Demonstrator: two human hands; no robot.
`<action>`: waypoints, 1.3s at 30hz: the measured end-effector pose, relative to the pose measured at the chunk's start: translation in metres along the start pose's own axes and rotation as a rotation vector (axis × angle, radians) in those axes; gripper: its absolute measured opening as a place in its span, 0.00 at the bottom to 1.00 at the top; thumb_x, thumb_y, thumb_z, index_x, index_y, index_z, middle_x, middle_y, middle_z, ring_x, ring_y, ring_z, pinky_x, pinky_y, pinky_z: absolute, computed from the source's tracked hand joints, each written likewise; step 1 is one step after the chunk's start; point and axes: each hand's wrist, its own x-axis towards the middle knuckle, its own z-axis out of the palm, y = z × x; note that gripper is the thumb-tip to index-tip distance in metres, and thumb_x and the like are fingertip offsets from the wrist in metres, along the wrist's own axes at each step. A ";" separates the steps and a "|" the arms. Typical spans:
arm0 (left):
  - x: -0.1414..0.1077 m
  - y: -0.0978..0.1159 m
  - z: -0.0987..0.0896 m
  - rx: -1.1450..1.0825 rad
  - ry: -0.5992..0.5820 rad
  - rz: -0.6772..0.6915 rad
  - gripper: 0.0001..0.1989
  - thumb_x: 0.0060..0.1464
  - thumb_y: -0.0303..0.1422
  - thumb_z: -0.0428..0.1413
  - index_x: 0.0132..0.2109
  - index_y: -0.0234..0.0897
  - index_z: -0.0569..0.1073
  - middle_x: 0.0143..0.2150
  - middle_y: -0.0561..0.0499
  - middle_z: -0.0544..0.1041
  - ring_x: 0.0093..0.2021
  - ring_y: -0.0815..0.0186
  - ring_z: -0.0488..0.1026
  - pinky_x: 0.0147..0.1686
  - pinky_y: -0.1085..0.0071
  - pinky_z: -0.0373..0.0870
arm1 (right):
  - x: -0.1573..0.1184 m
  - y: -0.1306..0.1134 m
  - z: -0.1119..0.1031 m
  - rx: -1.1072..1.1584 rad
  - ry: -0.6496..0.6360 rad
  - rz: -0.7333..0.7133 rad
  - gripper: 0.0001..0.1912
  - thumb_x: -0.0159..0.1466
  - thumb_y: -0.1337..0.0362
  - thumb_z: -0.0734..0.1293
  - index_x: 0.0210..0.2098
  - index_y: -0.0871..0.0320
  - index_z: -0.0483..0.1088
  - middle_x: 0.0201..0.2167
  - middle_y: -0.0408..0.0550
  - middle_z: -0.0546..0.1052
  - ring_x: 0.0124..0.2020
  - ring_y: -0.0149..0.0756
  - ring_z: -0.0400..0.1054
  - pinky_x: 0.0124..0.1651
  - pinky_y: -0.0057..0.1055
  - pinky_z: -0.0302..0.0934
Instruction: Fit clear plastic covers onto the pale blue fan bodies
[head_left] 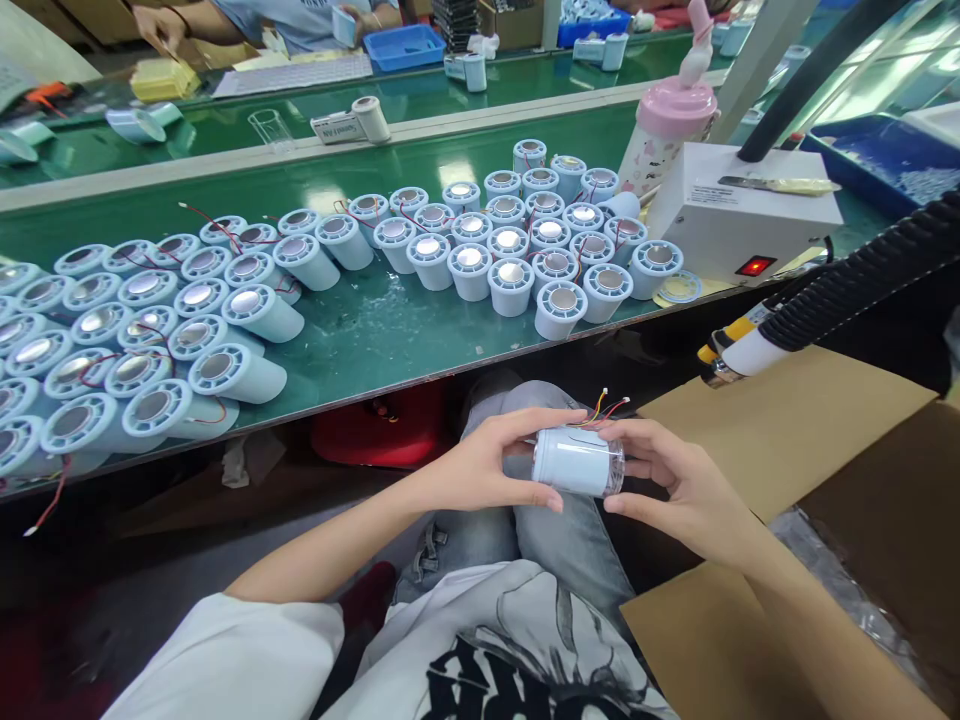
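Light-blue cylinder (574,462) held between two hands over the lap, with the white box (731,235) as landmark: the piece lies lower than the box, to its left and on the wearer's side. Both grips are closed on it, the left hand (487,455) clasping the left end with its thumb along the near face, the right hand (671,470) bracing the right end between fingers and thumb. Thin coloured wires (598,408) project above the piece, their small plugs free.

Progress, as judged: the held piece appears to be in mid-handling, with a clear part (616,466) at its right end and the wire plugs unattached. On the tabletop (390,335), one cluster of like cylinders (511,288) stands just left of the white box; a second cluster (244,378), farther left, has many members tilted or lying over. Several trail loose wires. Which of these are finished and which are waiting cannot be told.

Obscured: the fingers cover both ends of the held piece, so its interior and the seating of the clear part are hard to make out. The left edge crops the farther cluster; a co-worker (281,25) across from the white box is cropped above.
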 end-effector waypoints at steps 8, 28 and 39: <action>-0.001 0.002 -0.001 0.029 -0.022 0.056 0.39 0.43 0.28 0.69 0.63 0.48 0.67 0.65 0.46 0.67 0.65 0.53 0.64 0.60 0.60 0.67 | 0.001 -0.001 0.000 0.219 -0.043 0.112 0.21 0.61 0.63 0.73 0.51 0.48 0.65 0.48 0.46 0.73 0.46 0.38 0.71 0.46 0.32 0.72; -0.001 0.002 -0.002 0.061 -0.055 0.110 0.40 0.44 0.27 0.68 0.63 0.49 0.66 0.64 0.47 0.68 0.65 0.55 0.62 0.60 0.62 0.66 | 0.010 0.003 0.011 0.532 -0.008 0.434 0.28 0.57 0.42 0.71 0.39 0.58 0.63 0.23 0.43 0.76 0.21 0.31 0.74 0.23 0.21 0.69; 0.000 -0.001 -0.003 0.057 -0.068 0.141 0.41 0.43 0.25 0.68 0.63 0.49 0.65 0.67 0.45 0.64 0.68 0.54 0.59 0.64 0.60 0.62 | 0.012 0.010 0.016 0.753 -0.139 0.589 0.31 0.61 0.38 0.64 0.31 0.64 0.71 0.23 0.50 0.78 0.15 0.27 0.71 0.16 0.14 0.63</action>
